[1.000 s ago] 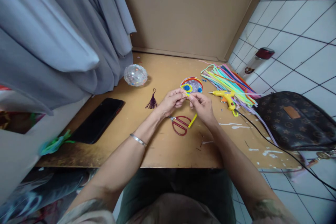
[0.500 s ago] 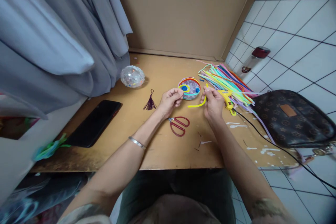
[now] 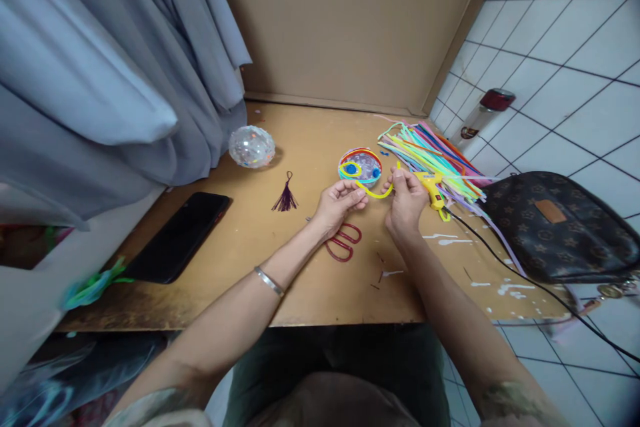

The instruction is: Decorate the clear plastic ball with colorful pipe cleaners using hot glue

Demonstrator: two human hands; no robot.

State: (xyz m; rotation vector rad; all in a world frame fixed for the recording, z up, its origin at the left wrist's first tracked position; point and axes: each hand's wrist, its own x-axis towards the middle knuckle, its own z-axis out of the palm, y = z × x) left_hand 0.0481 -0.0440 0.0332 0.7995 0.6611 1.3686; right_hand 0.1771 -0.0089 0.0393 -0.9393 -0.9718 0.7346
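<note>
A yellow pipe cleaner (image 3: 381,195) curves between my two hands. My left hand (image 3: 343,207) pinches one end, and my right hand (image 3: 406,197) pinches it near the other, with a short tip sticking up. Just beyond them sits a clear round ball (image 3: 364,163) trimmed with red, yellow and light blue strips. On its left side a yellow loop surrounds a blue spot; another blue spot is at its right. Red-handled scissors (image 3: 345,250) lie partly hidden under my left hand. A yellow glue gun (image 3: 434,192) rests beside my right hand.
Behind the glue gun lies a bundle of coloured pipe cleaners (image 3: 425,150). A second clear ball (image 3: 252,146), a dark tassel (image 3: 285,197) and a black phone (image 3: 177,237) are at left. A brown bag (image 3: 560,227) stands right, with a black cord (image 3: 493,253) running past it.
My left hand has moved from the yellow loop on the ball down and right, and now grips the pipe cleaner's loose end. My right hand stays nearly in place.
</note>
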